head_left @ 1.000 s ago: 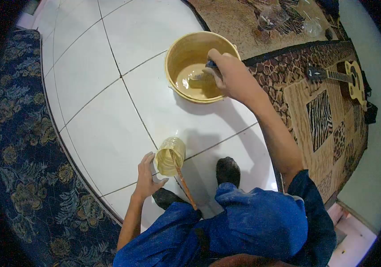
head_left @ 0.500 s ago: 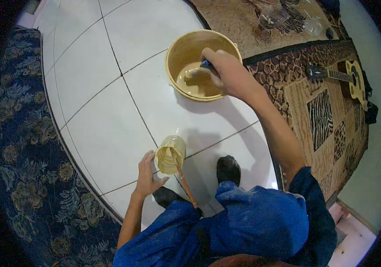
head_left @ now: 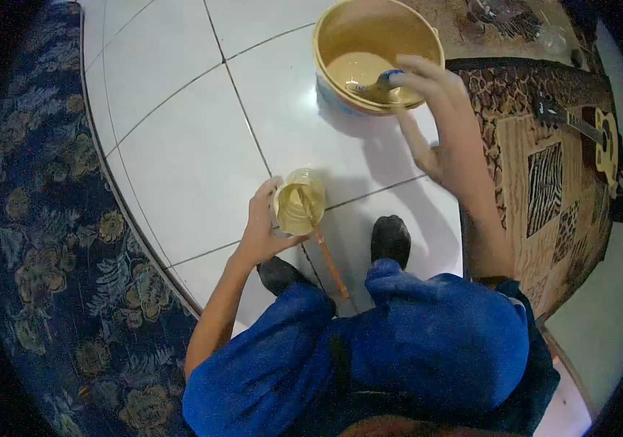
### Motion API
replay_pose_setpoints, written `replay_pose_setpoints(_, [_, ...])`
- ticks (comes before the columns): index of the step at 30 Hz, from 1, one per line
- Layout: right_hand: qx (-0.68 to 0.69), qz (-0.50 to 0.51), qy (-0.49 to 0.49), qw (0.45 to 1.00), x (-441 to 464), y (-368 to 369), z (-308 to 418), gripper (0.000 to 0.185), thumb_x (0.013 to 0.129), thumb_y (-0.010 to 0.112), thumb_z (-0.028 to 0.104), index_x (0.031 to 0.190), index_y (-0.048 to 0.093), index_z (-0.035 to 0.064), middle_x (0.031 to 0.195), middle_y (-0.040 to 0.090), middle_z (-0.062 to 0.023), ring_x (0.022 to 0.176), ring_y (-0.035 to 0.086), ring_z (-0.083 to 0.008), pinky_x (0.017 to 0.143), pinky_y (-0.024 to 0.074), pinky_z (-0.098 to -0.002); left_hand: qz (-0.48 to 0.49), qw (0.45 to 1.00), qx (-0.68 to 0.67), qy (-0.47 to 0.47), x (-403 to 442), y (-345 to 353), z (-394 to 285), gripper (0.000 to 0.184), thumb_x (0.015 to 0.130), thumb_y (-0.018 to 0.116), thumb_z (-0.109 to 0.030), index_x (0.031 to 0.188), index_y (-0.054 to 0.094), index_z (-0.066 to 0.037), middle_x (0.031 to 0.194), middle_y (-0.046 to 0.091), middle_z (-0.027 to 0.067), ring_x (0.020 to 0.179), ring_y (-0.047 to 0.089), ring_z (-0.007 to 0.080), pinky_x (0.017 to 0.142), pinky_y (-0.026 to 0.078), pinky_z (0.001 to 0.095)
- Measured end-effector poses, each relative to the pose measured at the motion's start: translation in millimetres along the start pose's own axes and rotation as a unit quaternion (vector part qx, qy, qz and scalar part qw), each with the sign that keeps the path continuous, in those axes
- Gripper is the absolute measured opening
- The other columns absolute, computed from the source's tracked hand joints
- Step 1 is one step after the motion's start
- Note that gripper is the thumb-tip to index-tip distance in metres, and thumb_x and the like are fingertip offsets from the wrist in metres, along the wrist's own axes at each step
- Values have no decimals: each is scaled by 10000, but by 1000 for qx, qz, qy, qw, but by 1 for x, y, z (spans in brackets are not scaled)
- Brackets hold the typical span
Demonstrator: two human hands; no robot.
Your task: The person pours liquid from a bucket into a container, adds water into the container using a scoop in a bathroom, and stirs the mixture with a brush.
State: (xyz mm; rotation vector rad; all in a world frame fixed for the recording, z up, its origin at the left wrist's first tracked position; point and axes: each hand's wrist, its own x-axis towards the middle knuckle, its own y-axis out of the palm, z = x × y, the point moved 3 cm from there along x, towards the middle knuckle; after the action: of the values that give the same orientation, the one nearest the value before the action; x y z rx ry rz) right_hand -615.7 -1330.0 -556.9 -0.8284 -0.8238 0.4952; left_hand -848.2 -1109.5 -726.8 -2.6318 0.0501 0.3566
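A cream-coloured bucket (head_left: 378, 109) stands on the white tiles, with tan liquid (head_left: 355, 69) in the bottom. Inside it leans a paintbrush (head_left: 388, 78) with a blue handle. My right hand (head_left: 442, 120), slightly blurred, is over the bucket's near right rim with fingers spread, apart from the brush as far as I can see. Closer to my feet is a clear plastic jar (head_left: 313, 191) smeared with the same tan stuff. A thin brown stick (head_left: 332, 264) pokes out of its mouth. My left hand (head_left: 259, 229) wraps the jar's left side, fingers and thumb against it.
My dark-socked feet (head_left: 390, 242) are just behind the jar. A dark floral rug (head_left: 118, 291) runs along the left. Patterned brown carpet (head_left: 515, 160) lies to the right, with a guitar (head_left: 592, 131) on it. Clear plastic items (head_left: 555, 40) sit at the upper right.
My right hand has let go of the paintbrush, which stays in the bucket, and has drawn back with opened fingers. My left hand has closed in around the jar. The view has shifted.
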Motion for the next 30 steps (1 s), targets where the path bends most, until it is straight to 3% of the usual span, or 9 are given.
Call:
replay_pose_setpoints(2, [152,99,56,982,-29,6,28,506,763,693,-5,1246,584,97,1221,571,-167,1151,561,-397,983,478,-464,1,993,-114,-24,16,-1,-19,1185,601,950,-237,1521,228,-43,1462,403,178,1371,413,319,1165,344,429])
replay_pose_setpoints(4, [252,297,41,920,-50,26,50,534,819,607,15,1330,557,162,1220,569,-164,1105,592,-355,949,507,-421,-18,993,-117,0,24,3,-20,1106,624,935,-237,1498,288,-34,1432,447,178,1318,469,331,1134,374,420])
replay_pose_setpoints(6, [306,365,23,879,-72,53,69,456,872,568,69,1320,546,147,1177,573,-162,1062,612,-349,899,531,-400,-34,991,-123,29,33,6,-16,1013,631,930,-237,1467,383,-66,1432,481,169,1303,503,322,1109,404,407])
replay_pose_setpoints(10, [247,432,-6,868,-82,77,81,372,872,593,114,1241,549,106,1122,562,-154,991,639,-361,834,555,-388,-37,993,-101,51,42,10,-16,892,651,931,-248,1399,475,-80,1368,577,108,1285,549,247,1093,442,382])
replay_pose_setpoints(14, [227,282,1,932,-75,60,65,389,881,599,115,1268,567,106,1135,605,-162,994,652,-373,833,564,-424,-48,994,-78,66,47,12,-24,878,617,940,-223,1364,495,-100,1359,577,102,1252,570,263,1060,471,385])
replay_pose_setpoints(21, [238,295,1,925,-73,62,57,399,900,593,114,1295,553,83,1090,638,-207,985,656,-386,846,562,-429,-61,988,-106,91,51,16,-22,850,588,936,-209,1321,516,-115,1346,577,104,1232,574,309,1047,478,400])
replay_pose_setpoints(24, [260,291,8,921,-83,67,57,367,827,687,71,1188,623,60,1013,660,-178,877,676,-361,783,559,-391,-51,991,-105,59,49,16,-21,849,603,927,-221,1335,511,-114,1342,578,100,1227,575,305,1042,477,396])
replay_pose_setpoints(26, [288,330,32,899,-76,59,58,299,890,606,115,1185,591,65,964,640,-178,881,659,-369,758,553,-432,-47,993,-96,48,48,15,-21,845,611,922,-232,1340,513,-113,1333,583,96,1221,577,301,1037,478,393])
replay_pose_setpoints(30, [186,300,29,935,-75,63,51,229,915,560,138,1130,576,61,898,622,-160,838,645,-369,704,547,-445,-43,998,-35,40,49,12,-28,849,614,925,-231,1348,513,-120,1316,596,96,1210,588,280,1033,482,386])
